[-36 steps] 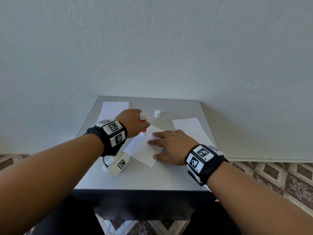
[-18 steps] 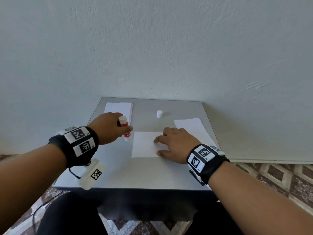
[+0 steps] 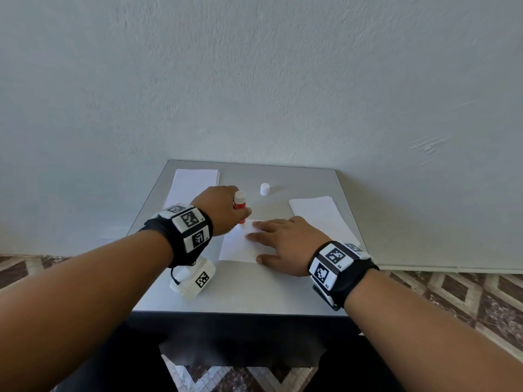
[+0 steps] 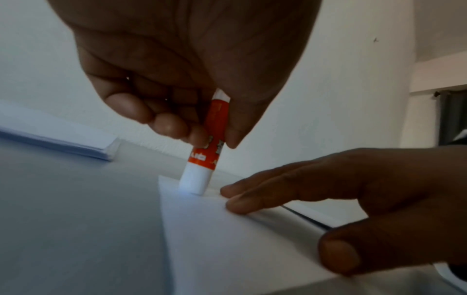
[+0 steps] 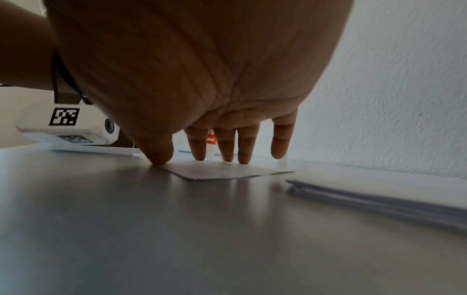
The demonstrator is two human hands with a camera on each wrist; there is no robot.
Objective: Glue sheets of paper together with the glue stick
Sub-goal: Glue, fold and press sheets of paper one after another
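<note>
Your left hand (image 3: 223,210) pinches the glue stick (image 4: 204,155), a smooth orange-and-white tube, nearly upright, tip down on the far left corner of the thin white sheet (image 3: 240,247) at the middle of the matte grey table (image 3: 254,290); your right hand (image 3: 285,244), fingers flat, pins that sheet just beside the tip, so I'd say the stroke runs along the left edge towards you

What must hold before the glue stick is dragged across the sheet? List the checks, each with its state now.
1. Cap off, standing apart on the table: ok.
2. Left hand grips the glue stick: ok.
3. Stick tip down on the sheet at its far left corner: ok.
4. Right hand pressing the sheet flat, fingers straight: ok.
5. Glue actually exposed at the tip: cannot tell.
</note>
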